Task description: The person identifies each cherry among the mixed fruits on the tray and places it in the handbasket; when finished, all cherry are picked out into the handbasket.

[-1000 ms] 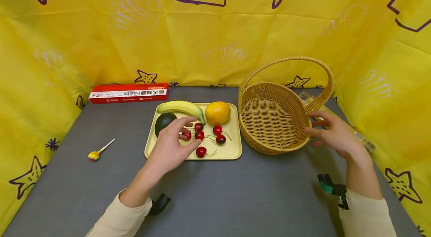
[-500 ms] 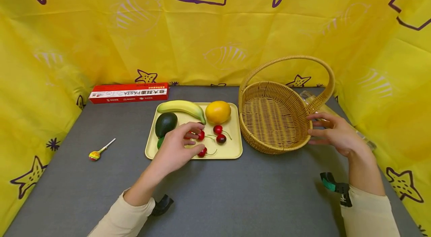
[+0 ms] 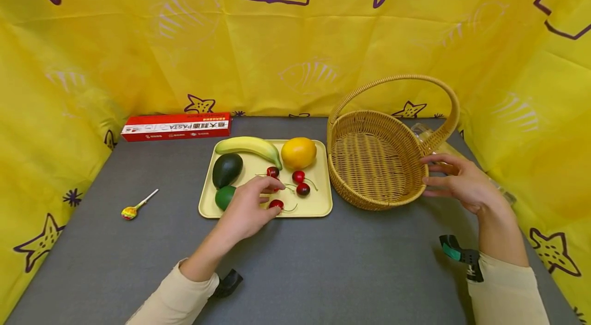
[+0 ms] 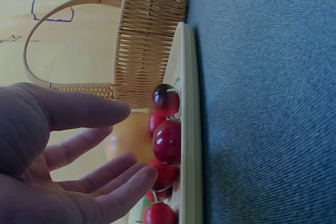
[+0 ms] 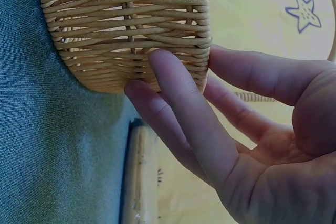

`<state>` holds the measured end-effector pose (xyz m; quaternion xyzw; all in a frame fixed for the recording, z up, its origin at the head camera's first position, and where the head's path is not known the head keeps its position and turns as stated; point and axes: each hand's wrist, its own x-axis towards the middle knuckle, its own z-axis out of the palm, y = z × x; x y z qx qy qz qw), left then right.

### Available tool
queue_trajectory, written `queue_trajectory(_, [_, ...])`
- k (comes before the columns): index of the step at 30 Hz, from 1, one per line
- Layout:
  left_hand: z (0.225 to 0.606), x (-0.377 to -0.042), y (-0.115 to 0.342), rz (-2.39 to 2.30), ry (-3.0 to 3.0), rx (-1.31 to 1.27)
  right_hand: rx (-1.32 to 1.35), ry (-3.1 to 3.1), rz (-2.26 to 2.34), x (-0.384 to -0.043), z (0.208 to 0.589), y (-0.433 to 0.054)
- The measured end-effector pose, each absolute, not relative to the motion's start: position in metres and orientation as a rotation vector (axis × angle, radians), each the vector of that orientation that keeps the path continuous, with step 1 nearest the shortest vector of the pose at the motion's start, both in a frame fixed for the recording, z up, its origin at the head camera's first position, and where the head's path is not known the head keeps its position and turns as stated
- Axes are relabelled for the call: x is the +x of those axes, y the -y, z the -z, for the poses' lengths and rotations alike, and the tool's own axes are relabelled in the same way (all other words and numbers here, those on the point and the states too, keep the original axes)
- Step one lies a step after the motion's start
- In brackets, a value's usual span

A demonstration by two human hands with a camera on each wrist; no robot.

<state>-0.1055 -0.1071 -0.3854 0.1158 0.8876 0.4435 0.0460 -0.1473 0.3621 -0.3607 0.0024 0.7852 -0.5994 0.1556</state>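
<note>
My left hand [image 3: 249, 208] hovers over the front of a cream tray [image 3: 208, 210], thumb and fingers parted around the nearest cherry [image 3: 276, 204]. A gap shows between thumb and fingers in the left wrist view, cherries [image 4: 167, 142] just beyond the fingertips. Several red cherries with green stems lie on the tray; the hand partly hides some. With them are a banana [image 3: 249, 147], a yellow mango-like fruit [image 3: 298, 153], an avocado [image 3: 227, 170] and a smaller green fruit [image 3: 224, 198]. My right hand [image 3: 461, 184] lightly holds the wicker basket [image 3: 337, 181] by its right rim, several fingers along the outer wall.
A red pasta box [image 3: 177, 127] lies at the back left, a lollipop [image 3: 130, 212] on the left side. Behind the basket's right side lies a clear, yellowish package [image 3: 422, 133]. Yellow printed cloth [image 3: 258, 48] walls in the grey table [image 3: 332, 268].
My left hand has moved right and toward me, from the upper cherries to the front one, uncovering the smaller green fruit. The right hand has shifted slightly and stays at the basket rim.
</note>
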Motion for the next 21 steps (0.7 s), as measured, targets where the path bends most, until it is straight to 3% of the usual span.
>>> queue_trajectory(21, [0.401, -0.107, 0.105, -1.146, -2.768, 0.242, 0.001, -2.189, 1.773, -0.147, 0.362, -0.366])
